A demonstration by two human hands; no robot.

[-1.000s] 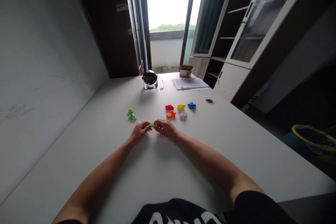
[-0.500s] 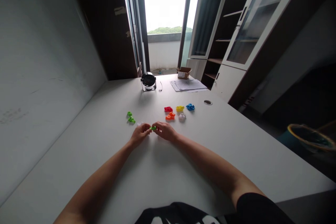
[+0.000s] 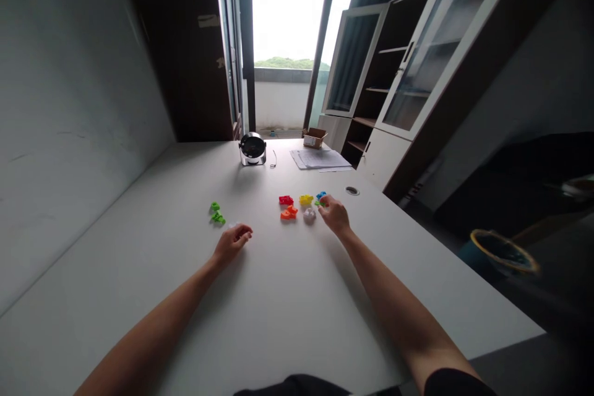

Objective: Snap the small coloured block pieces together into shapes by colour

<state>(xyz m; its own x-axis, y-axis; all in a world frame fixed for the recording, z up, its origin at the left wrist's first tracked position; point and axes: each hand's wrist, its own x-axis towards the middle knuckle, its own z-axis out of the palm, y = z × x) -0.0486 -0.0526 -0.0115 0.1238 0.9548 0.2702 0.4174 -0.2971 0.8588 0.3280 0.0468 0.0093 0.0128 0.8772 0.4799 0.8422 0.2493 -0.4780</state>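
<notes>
My right hand is closed in a pinch on a small green plastic piece, just in front of the blue pieces, which it partly hides. White pieces lie to its left. My left hand rests low over the table with loosely curled fingers, nothing visible in them. Behind its knuckles a whitish, see-through item is partly covered. Further left lie loose green pieces.
Red pieces, yellow pieces and orange pieces form small heaps mid-table. Further back stand a round black device on a bracket, papers and an open cardboard box. A cable hole is at right.
My hands have parted. The right one has carried the green piece right and away from me to the blue pieces; the left has let go of it and drawn slightly left. The view has shifted.
</notes>
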